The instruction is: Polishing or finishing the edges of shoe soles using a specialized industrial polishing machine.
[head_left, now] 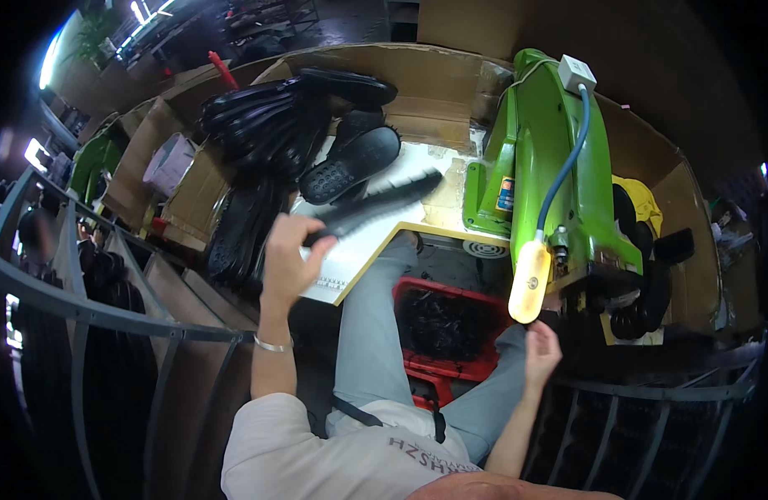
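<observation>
A black shoe sole point(376, 206) lies slanted across the middle of the frame, one end in the left hand point(291, 260) and the other reaching up and right over the pale bench point(363, 250). The left hand's fingers point(316, 265) are curled shut round the sole's lower end, just above the bench's near edge, which is trimmed in yellow and runs diagonally down to a corner near centre frame.

Just beyond the sole's far end, two more black soles point(351, 158) lie on the bench, touching a stacked heap of black soles point(263, 117) in the upper left. Cardboard walls point(434, 79) close the bench at the back and left, leaving only a narrow bare strip of benchtop between the soles and the green machine point(551, 167) at right of centre. A blue cable point(567, 162) runs down the machine to a yellowish lamp head point(530, 283) overhanging the bench edge.

The right hand point(541, 350) hangs low at lower right, below the lamp head and apart from it, fingers loosely bent and holding nothing. Between the knees, under the bench edge, sits a red crate point(451, 367) of dark pieces. Grey metal rails point(109, 317) curve round the lower left and lower right, hemming the seat in.
</observation>
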A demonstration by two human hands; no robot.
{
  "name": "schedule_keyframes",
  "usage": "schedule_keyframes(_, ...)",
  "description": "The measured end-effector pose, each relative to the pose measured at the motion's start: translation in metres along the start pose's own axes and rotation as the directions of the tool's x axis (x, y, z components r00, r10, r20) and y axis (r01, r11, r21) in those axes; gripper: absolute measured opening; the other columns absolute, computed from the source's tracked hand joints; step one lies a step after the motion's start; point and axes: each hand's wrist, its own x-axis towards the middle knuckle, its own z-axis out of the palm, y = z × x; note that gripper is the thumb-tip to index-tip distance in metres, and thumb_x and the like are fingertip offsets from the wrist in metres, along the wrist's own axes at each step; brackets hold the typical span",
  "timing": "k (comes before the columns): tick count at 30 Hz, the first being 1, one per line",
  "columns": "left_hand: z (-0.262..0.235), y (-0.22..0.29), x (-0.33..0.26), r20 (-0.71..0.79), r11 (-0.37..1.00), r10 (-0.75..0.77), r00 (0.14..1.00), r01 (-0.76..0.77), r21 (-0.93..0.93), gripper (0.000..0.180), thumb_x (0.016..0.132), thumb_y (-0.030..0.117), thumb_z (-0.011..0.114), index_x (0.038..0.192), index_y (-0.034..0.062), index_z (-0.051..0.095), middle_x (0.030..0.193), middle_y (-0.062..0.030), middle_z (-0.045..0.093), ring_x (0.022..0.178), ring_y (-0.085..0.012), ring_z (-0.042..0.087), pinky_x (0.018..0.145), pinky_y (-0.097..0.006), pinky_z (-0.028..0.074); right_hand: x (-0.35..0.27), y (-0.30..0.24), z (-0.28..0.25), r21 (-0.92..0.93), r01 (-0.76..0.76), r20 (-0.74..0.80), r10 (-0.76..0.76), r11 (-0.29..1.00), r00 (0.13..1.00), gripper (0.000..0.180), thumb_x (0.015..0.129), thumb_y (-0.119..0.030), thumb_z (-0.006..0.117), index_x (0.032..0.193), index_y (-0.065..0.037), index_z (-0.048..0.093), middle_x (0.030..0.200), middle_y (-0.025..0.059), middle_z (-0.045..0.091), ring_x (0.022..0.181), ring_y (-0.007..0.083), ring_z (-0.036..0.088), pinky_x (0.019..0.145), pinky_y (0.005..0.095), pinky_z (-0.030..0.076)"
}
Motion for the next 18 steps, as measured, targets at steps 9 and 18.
schedule_keyframes(9,0.084,0.089,-0.107,0.606,0.596,-0.149,0.782,0.56,-0.576,0.024,0.079,0.003,0.073,0.1,-0.0012,0.062,0.088,-0.0091,0.063,0.078,-0.0134,0.062,0.07,-0.025,0.051,0.002,-0.057,0.023,0.586,0.109,-0.135,-0.036,0.803,0.99,0.104,0.07,-0.023,0.087,0.149,-0.007,0.021,0.14,0.0138,0.036,0.113,0.0225,0.051,0.099,0.0332,0.044)
schedule_keyframes(18,0.156,0.129,-0.067,0.218,0.859,0.242,0.945,-0.104,-0.501,0.051,0.063,0.021,0.088,0.105,0.0029,0.067,0.102,-0.0135,0.069,0.095,-0.0275,0.065,0.084,-0.036,0.05,0.026,-0.084,-0.029,0.31,0.272,-0.288,-0.183,0.911,0.94,0.097,0.069,-0.015,0.087,0.145,-0.008,0.027,0.142,0.0111,0.029,0.126,0.0276,0.04,0.1,0.0339,0.042)
